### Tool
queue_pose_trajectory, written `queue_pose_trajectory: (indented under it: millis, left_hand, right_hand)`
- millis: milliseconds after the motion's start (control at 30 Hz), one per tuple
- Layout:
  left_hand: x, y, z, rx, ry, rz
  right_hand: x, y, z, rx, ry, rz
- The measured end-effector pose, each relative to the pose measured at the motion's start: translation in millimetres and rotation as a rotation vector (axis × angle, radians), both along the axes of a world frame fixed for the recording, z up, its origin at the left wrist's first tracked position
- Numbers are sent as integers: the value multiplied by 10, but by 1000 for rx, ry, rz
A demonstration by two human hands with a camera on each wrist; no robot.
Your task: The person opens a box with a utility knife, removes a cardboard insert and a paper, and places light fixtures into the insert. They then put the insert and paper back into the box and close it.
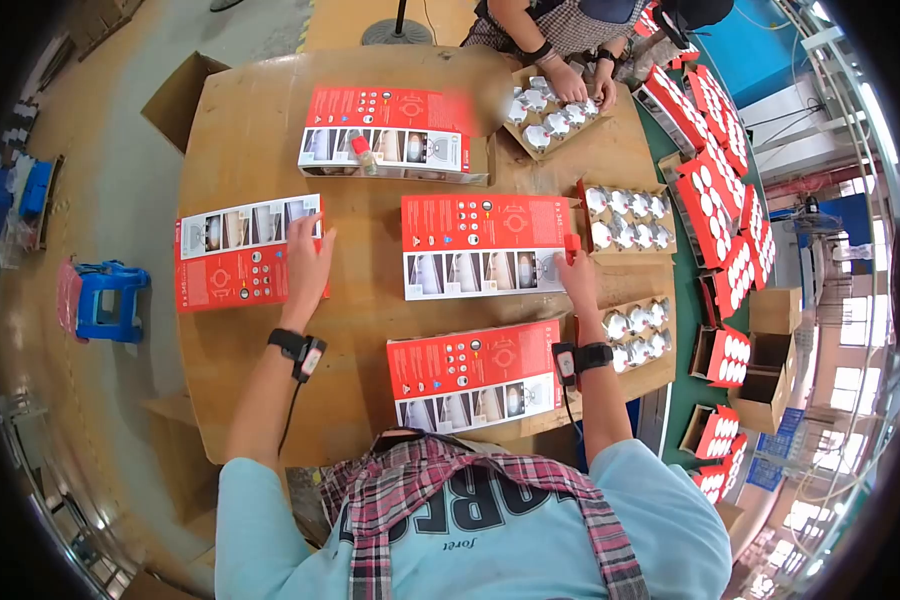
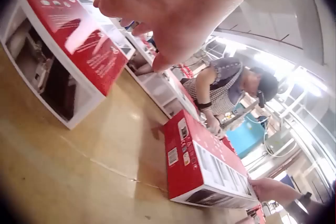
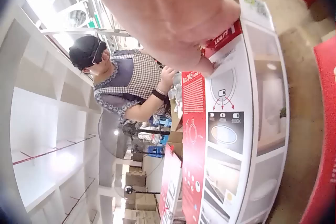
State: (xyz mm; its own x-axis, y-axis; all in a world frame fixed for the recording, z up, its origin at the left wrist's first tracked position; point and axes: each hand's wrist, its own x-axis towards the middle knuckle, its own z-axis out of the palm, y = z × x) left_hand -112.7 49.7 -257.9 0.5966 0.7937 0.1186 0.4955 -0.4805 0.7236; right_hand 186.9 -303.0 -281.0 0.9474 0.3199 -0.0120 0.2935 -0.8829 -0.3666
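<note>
The left hand (image 1: 308, 268) lies at the right end of a red and white box (image 1: 232, 272), fingers extended over its printed top; in the left wrist view the hand (image 2: 173, 14) hangs over the camera, beside a box (image 2: 73, 40). At the right end of the middle box (image 1: 485, 235), the right hand (image 1: 580, 285) grips the end by a small red flap (image 1: 573, 243). The right wrist view shows that hand (image 3: 173, 19) bent over the box's end (image 3: 226, 98), with a white flap (image 3: 256, 8) sticking out; some fingertips are hidden.
Another box (image 1: 475, 370) lies nearest the body, and one (image 1: 385, 135) at the far side bears a small red-capped item (image 1: 362, 150). Trays of silvery lamps (image 1: 627, 220) line the table's right side. Across it, a person's hands (image 1: 575, 85) work at a tray (image 1: 540, 140).
</note>
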Motion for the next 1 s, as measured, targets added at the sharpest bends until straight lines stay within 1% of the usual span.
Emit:
queue_pose_trajectory:
  millis: [33, 67, 100, 133, 167, 267, 333, 367, 400, 467, 500, 533, 600, 633, 667, 700, 733, 767, 833, 867, 933, 967, 1000]
  left_hand:
    - [119, 31, 4, -207, -86, 3]
    - [256, 66, -88, -339, -160, 18]
    - [430, 115, -265, -468, -237, 32]
    - [590, 168, -342, -595, -317, 45]
    - [752, 196, -291, -696, -301, 85]
    - [1127, 295, -201, -972, -266, 188]
    - [1288, 367, -278, -1115, -255, 235]
    - [1325, 374, -353, -1092, -302, 212]
    - [1335, 379, -445, -1068, -348, 191]
    - [1282, 331, -474, -1069, -425, 134]
    - [1207, 253, -396, -1091, -458, 105]
    - [1077, 144, -290, -1111, -487, 86]
    - [788, -210, 69, -1221, -541, -97]
    - [638, -415, 161, -1261, -532, -189]
    - [489, -631, 344, -1294, -474, -245]
    - [320, -820, 494, -1336, -358, -295]
    - [181, -1019, 497, -1384, -372, -384]
    - [41, -1178, 547, -1344, -248, -425]
    - [-162, -1401, 494, -1303, -214, -516]
    - [-279, -1424, 486, -1270, -251, -469]
    - [-470, -1442, 572, -1205, -326, -385]
    - [-592, -1350, 588, -998, -149, -393]
    - [-771, -1146, 591, -787, 24, -394]
  right_hand:
    - [-96, 54, 58, -118, -214, 63]
    - [-119, 80, 169, -81, -71, 45]
    - [-171, 111, 265, -36, -139, 73]
    - [-234, 119, 338, 11, -209, 102]
    - [-298, 132, 426, 59, -283, 129]
    - [-639, 210, 819, 170, -226, 294]
    - [-988, 218, 911, 232, -128, 371]
    - [-1162, 200, 918, 203, -56, 411]
    - [-1302, 185, 831, 211, -109, 494]
    - [-1538, 190, 767, 269, 32, 462]
    - [-1623, 200, 738, 300, 113, 452]
    - [-1658, 228, 717, 302, 125, 463]
    - [-1688, 407, 734, 611, 536, 294]
    - [-1681, 523, 745, 751, 741, 202]
    - [-1665, 656, 731, 828, 791, 190]
    - [-1653, 819, 766, 926, 906, 191]
    - [-1679, 977, 805, 1037, 1029, 211]
    - [-1752, 1108, 850, 1145, 1157, 230]
    - [-1955, 1277, 1026, 973, 1235, 340]
    - [-2060, 1324, 1088, 885, 1261, 393]
    - [-2266, 1351, 1101, 922, 1306, 344]
    - [-2361, 1376, 1090, 940, 1323, 319]
    - [-2470, 1434, 1050, 1028, 1265, 292]
